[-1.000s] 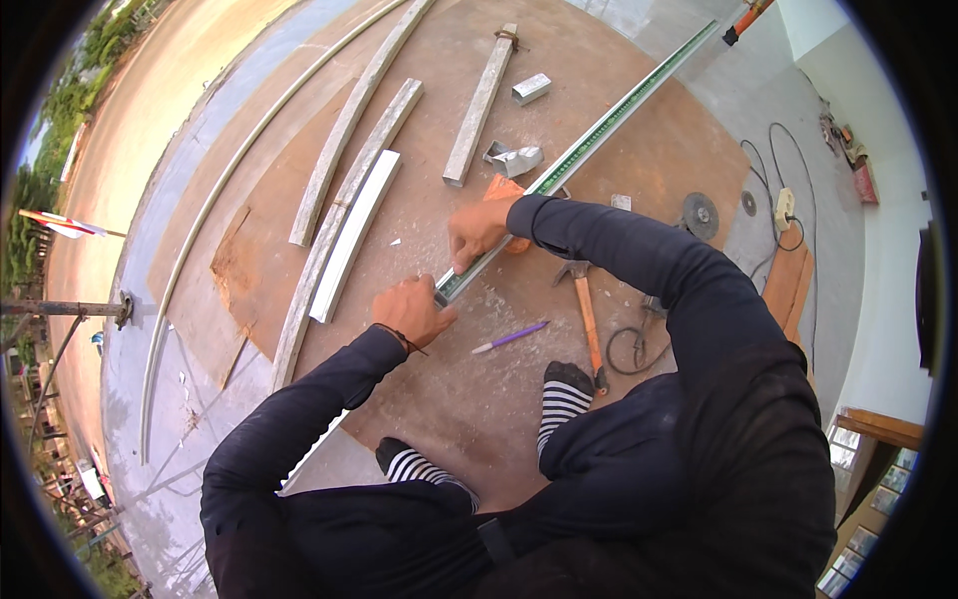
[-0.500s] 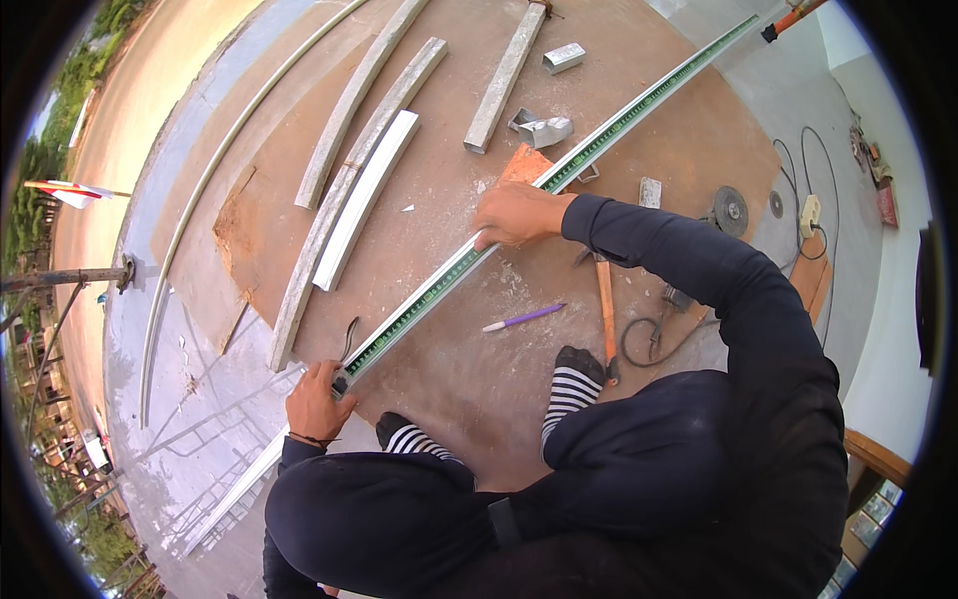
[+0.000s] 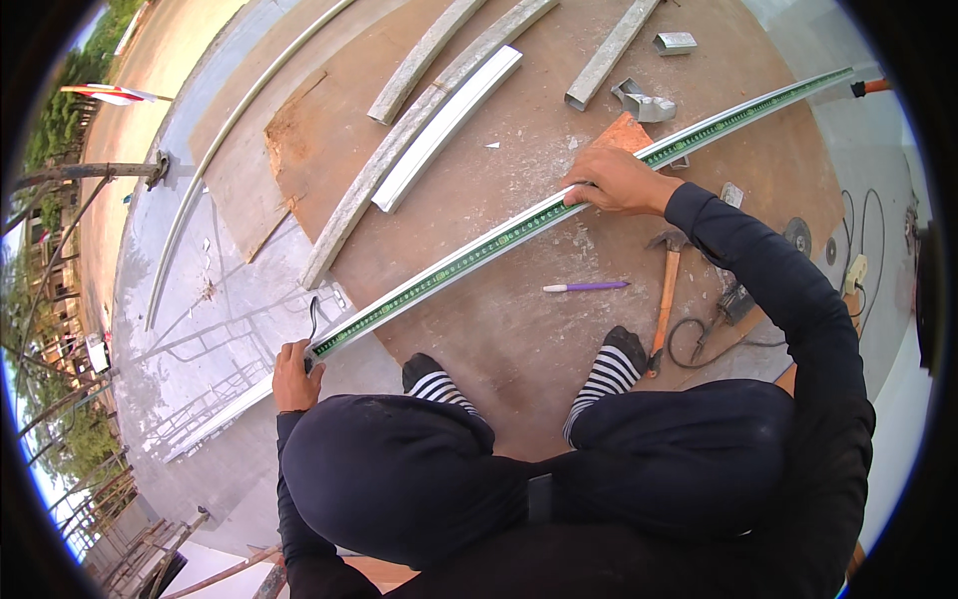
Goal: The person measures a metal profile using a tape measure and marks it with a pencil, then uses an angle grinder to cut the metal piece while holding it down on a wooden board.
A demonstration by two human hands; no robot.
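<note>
A long white channel (image 3: 230, 419) runs diagonally across the view, with a green measuring tape (image 3: 494, 241) stretched along it. My left hand (image 3: 297, 377) grips the tape's lower-left end, where a dark piece with a strap loop shows. My right hand (image 3: 619, 178) is closed over the channel and tape farther up, fingertips on the white edge, beside a broken orange piece (image 3: 624, 130). Below the tape lie a purple-and-white marker (image 3: 589, 287) and a hammer (image 3: 667, 295) with an orange handle. My striped-socked feet are on the brown board (image 3: 499, 369).
Weathered bars (image 3: 429, 60), a short white bar (image 3: 449, 125), small metal offcuts (image 3: 649, 105) and a thin pipe (image 3: 235, 140) lie ahead. A power tool (image 3: 735, 304), cut-off discs (image 3: 796, 237) and a power strip (image 3: 856, 275) are right. Scaffold poles (image 3: 95, 170) and an open edge are left.
My left hand has moved down and left with the tape's end, exposing more green tape. My right hand has shifted up the channel, now angled flatter as the view has turned.
</note>
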